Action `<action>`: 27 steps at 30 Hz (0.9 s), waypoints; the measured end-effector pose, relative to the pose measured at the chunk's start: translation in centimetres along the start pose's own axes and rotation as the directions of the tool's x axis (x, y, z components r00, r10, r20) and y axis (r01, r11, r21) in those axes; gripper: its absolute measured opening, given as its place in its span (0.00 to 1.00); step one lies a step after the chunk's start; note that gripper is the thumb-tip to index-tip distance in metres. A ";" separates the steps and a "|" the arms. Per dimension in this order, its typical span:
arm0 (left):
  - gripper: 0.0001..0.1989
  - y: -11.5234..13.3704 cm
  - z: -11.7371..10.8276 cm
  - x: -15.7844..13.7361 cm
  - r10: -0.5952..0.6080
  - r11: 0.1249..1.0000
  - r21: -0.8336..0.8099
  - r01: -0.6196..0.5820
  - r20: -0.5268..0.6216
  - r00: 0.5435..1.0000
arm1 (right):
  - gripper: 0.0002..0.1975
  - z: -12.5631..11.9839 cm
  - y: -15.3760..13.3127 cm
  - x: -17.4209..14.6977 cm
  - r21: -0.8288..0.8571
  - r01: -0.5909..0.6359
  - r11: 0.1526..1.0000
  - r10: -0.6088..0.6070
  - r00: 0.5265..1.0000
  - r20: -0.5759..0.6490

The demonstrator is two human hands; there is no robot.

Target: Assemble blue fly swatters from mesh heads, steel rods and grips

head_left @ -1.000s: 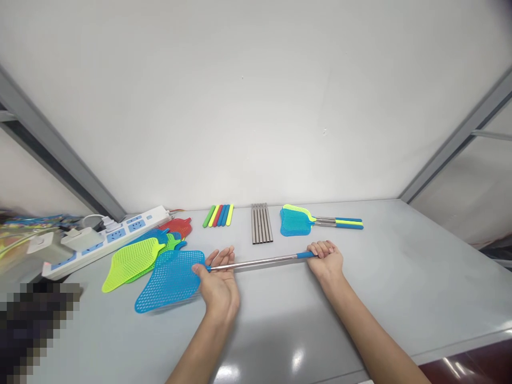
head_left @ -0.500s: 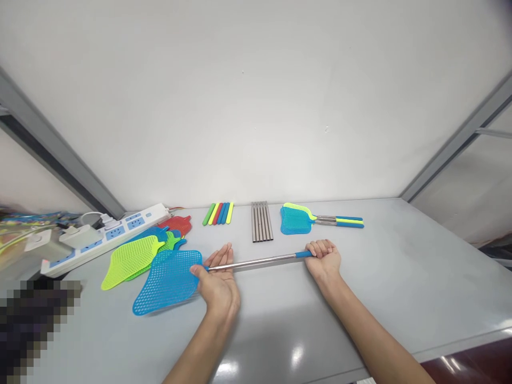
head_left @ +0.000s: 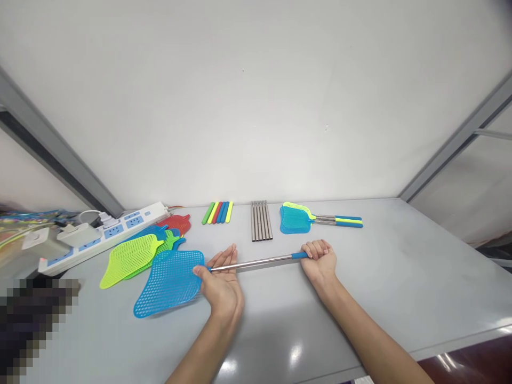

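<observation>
A blue fly swatter (head_left: 172, 282) with a silver telescopic rod spans both hands above the table. My left hand (head_left: 222, 285) holds it at the neck, the thumb on the base of the perforated head and the fingers stretched out beneath the rod. Around the blue grip at the other end, my right hand (head_left: 319, 258) is closed. Loose swatter heads, among them a yellow-green one (head_left: 130, 256) and a red one (head_left: 176, 224), lie to the left of the held swatter. Behind it are coloured grips (head_left: 218, 212) in a row and several metal rods (head_left: 261, 221).
Swatters fitted with rods and grips (head_left: 298, 220) lie stacked at the back right. A white power strip (head_left: 120, 232) with plugged-in adapters stands along the left side. The grey table (head_left: 400, 277) meets a white wall (head_left: 256, 106) at the back.
The rod looks slightly shorter between my hands: my right hand has moved a little left with the grip, and my left hand slightly right. The objects on the table have stayed put.
</observation>
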State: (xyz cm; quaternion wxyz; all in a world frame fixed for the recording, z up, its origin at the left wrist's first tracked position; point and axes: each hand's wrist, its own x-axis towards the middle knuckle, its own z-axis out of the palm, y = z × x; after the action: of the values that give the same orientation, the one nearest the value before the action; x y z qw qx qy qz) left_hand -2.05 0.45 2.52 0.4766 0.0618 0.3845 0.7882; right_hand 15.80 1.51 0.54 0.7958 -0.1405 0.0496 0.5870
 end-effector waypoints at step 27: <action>0.24 -0.5 -0.2 -0.5 -0.005 1.000 -0.003 0.005 0.053 0.999 | 0.16 -0.2 0.8 -0.6 -0.134 0.010 0.991 0.003 0.996 0.093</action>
State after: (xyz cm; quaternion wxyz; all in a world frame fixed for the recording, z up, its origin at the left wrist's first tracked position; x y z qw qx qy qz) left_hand -1.51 0.05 2.26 0.4886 0.0812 0.3705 0.7857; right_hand 14.87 1.09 0.41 0.7870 -0.1664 -0.0271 0.5935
